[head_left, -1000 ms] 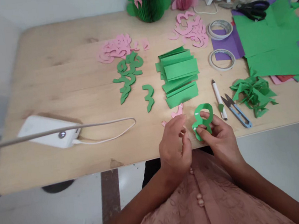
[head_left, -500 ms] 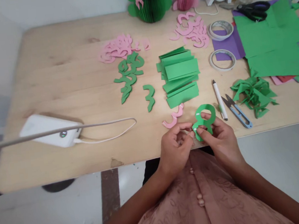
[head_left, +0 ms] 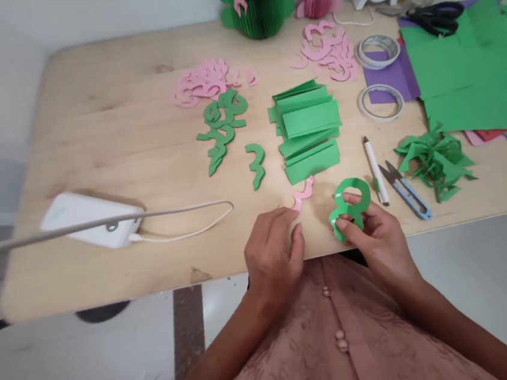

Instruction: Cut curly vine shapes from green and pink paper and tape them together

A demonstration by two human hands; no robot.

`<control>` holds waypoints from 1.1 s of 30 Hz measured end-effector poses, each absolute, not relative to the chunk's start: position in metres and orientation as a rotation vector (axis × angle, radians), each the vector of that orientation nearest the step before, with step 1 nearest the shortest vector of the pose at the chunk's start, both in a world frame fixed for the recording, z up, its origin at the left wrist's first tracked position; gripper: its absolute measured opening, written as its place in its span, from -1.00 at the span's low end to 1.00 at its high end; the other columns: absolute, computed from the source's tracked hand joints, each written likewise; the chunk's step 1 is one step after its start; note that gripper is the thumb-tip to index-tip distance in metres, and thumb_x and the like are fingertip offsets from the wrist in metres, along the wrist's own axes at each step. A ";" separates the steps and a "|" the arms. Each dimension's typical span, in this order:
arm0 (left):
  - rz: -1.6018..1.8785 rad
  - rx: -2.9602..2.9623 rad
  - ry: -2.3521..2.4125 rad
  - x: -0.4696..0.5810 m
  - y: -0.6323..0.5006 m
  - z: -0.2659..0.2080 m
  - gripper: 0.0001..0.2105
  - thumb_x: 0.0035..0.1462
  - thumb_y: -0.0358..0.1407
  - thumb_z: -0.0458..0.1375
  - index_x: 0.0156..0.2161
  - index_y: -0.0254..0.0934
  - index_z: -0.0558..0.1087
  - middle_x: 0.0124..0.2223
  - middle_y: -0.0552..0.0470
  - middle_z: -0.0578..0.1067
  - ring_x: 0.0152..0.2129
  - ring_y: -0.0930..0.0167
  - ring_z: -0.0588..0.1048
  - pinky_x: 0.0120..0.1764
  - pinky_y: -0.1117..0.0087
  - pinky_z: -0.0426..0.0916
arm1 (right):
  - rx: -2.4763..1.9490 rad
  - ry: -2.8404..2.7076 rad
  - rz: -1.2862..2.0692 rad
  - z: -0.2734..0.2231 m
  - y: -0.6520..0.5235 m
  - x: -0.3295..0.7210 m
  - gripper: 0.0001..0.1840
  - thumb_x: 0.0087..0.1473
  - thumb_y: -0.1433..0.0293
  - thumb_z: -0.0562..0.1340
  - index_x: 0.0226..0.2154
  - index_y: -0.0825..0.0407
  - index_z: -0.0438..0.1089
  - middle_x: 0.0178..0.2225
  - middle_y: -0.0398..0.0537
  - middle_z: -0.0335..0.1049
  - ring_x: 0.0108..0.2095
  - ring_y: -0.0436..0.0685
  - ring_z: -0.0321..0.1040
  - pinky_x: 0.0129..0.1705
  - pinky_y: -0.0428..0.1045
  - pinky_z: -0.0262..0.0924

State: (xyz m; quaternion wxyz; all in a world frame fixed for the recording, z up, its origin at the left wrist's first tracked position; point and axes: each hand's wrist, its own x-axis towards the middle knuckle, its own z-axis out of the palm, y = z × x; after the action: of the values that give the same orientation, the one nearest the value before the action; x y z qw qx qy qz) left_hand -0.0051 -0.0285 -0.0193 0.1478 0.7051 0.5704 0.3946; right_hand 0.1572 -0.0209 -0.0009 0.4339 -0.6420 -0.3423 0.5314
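Observation:
My right hand (head_left: pixel 378 234) pinches a green paper cutout (head_left: pixel 363 201) near the table's front edge. The cutout has a round hole and wavy edges, and small white patches show on its left side. My left hand (head_left: pixel 273 242) is at a pink wavy paper strip (head_left: pixel 305 192); its fingertips cover the strip's lower end and the thumb stays apart from the fingers. A single green wavy strip (head_left: pixel 257 166) lies farther back, beside a stack of folded green paper pieces (head_left: pixel 312 117).
Piles of pink cutouts (head_left: pixel 208 81) and green cutouts (head_left: pixel 220 134) lie behind. To the right are a white pen (head_left: pixel 376 171), blue thread snips (head_left: pixel 408 192), green scraps (head_left: pixel 438 161), tape rolls (head_left: pixel 381 103) and black scissors (head_left: pixel 437 16). A white power bank (head_left: pixel 89 222) with its cable lies left.
My left hand has left the green cutout and moved left onto the pink strip. My right hand keeps hold of the green cutout. The whole view has shifted slightly.

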 end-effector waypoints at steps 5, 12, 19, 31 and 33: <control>0.878 2.293 1.682 -0.018 -0.015 -0.024 -0.73 0.11 -0.45 0.13 -0.05 -0.32 0.35 -0.15 -0.15 0.52 -0.16 0.18 0.41 -0.15 0.16 0.36 | -1.596 -0.912 1.312 -0.002 -0.020 0.158 -0.56 -0.16 0.23 0.38 -0.16 -0.05 0.44 -0.42 -0.18 0.39 -0.44 0.01 0.35 -0.43 -0.06 0.29; 0.930 2.317 1.629 -0.019 -0.008 -0.031 -0.80 0.17 -0.48 0.06 -0.09 -0.31 0.36 -0.27 -0.05 0.55 -0.26 0.27 0.45 -0.26 0.26 0.33 | -1.577 -1.030 1.305 -0.007 -0.020 0.160 -0.55 -0.10 0.18 0.36 -0.12 -0.02 0.43 -0.41 -0.15 0.43 -0.41 0.04 0.38 -0.36 -0.01 0.33; 0.947 2.235 1.636 -0.018 -0.009 -0.031 -0.78 0.16 -0.48 0.05 -0.08 -0.28 0.37 -0.29 -0.04 0.53 -0.28 0.29 0.46 -0.24 0.28 0.34 | -1.616 -0.928 1.356 -0.004 -0.018 0.159 -0.53 -0.17 0.21 0.39 -0.16 0.00 0.43 -0.44 -0.16 0.41 -0.41 0.05 0.38 -0.34 0.01 0.33; 1.007 2.124 1.626 -0.016 -0.010 -0.034 -0.82 0.15 -0.48 0.06 -0.13 -0.27 0.38 -0.25 -0.04 0.54 -0.28 0.31 0.47 -0.21 0.28 0.36 | -1.612 -0.886 1.397 -0.004 -0.017 0.159 -0.55 -0.19 0.27 0.39 -0.16 0.00 0.42 -0.43 -0.18 0.40 -0.41 0.03 0.37 -0.33 -0.01 0.30; 1.014 2.121 1.626 -0.016 -0.010 -0.034 -0.81 0.14 -0.49 0.07 -0.14 -0.28 0.38 -0.25 -0.04 0.54 -0.27 0.31 0.47 -0.20 0.27 0.36 | -1.616 -0.899 1.399 -0.004 -0.017 0.159 -0.55 -0.18 0.27 0.38 -0.16 0.01 0.42 -0.42 -0.17 0.41 -0.40 0.04 0.37 -0.34 0.00 0.30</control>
State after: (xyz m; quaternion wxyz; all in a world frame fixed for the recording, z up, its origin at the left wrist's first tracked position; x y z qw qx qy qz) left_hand -0.0160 -0.0102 -0.0340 0.1412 0.7346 0.5630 0.3512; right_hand 0.1591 -0.0171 -0.0038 0.4000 -0.6389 -0.3553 0.5528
